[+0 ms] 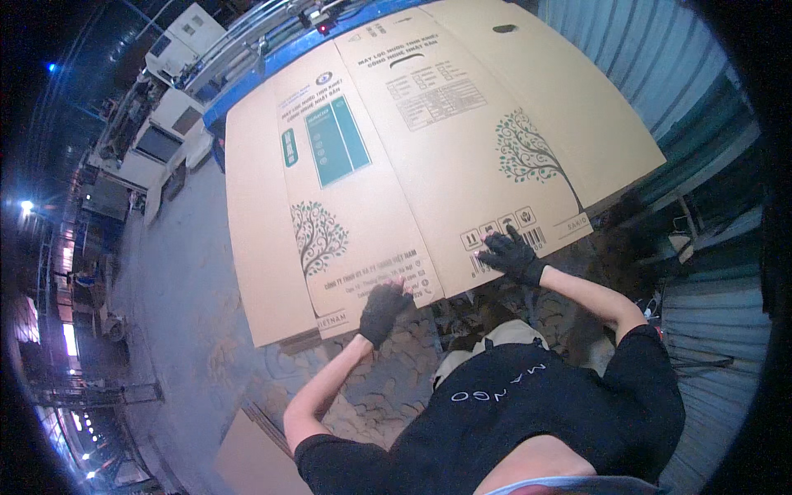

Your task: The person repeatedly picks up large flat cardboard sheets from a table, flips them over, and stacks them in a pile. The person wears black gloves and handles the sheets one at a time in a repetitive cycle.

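Note:
A large flat printed cardboard sheet (412, 190) lies in front of me, creased into panels, with green and brown tree drawings and a teal block. Both hands wear black gloves that leave the fingertips bare. My left hand (386, 313) rests at the sheet's near edge, left of the middle, its fingers stretched onto the printed face; its thumb is hard to make out. Farther right, my right hand (513, 257) lies on the sheet over the barcode and handling symbols, fingers apart. Under the near left corner, more cardboard layers (301, 340) show.
A blue-edged machine frame with rails (247, 82) stands behind the sheet. Corrugated metal sheeting (610, 49) closes off the right side. Flat brown boards (252, 454) lean or lie at lower left. White machine cabinets (161, 136) stand beyond the grey floor (177, 289).

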`<state>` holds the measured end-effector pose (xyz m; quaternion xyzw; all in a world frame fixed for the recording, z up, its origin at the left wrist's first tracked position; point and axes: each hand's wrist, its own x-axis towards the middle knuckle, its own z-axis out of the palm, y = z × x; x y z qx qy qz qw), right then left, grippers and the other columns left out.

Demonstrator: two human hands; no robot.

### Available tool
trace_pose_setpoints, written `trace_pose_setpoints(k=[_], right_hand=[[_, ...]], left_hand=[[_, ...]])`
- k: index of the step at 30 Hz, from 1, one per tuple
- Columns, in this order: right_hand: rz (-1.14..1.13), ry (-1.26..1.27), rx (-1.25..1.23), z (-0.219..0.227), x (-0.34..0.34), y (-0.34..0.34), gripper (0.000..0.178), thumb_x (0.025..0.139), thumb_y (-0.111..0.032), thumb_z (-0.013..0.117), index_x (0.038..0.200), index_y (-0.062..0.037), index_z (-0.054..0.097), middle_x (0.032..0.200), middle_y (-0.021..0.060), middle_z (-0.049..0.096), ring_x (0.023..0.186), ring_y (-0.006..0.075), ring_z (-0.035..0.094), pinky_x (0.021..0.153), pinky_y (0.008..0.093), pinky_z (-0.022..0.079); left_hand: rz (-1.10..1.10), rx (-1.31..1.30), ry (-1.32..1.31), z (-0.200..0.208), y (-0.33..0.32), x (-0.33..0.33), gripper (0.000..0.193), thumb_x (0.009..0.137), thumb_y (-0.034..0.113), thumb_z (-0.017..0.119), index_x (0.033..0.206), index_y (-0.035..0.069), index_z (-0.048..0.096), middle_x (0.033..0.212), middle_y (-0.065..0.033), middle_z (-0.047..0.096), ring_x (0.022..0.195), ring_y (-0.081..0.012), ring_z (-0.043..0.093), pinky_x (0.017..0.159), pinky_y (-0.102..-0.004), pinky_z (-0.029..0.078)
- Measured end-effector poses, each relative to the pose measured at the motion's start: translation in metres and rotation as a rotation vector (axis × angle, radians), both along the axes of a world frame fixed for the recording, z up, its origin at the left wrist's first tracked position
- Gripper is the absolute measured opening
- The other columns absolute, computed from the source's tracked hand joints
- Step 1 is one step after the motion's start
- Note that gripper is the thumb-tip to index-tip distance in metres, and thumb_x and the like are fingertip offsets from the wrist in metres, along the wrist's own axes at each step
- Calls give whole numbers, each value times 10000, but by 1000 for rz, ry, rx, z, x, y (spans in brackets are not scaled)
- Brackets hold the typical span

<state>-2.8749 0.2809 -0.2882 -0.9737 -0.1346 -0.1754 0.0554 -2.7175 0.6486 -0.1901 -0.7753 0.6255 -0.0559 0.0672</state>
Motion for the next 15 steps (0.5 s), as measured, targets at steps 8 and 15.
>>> trace_pose_setpoints(k=[8,15], right_hand=[[11,-5,-8,-13,-19,-25,658,806,-278,611,1444,-253,451,1484,145,427,1348,321,431,1138,588,228],[-67,-96,-107,-15,-14,-16,554,880,-200,548,1415,-316,462,1483,82,437,1312,259,465,1124,555,280]], left_hand=[[45,121,-85,-15,13,1,663,857,-17,438,1480,207,390,1593,-87,271,1443,-333,288,1161,-513,226],[120,43,119,-20,18,1,628,852,8,496,1443,205,420,1539,-99,360,1362,-310,396,1104,-511,305]])
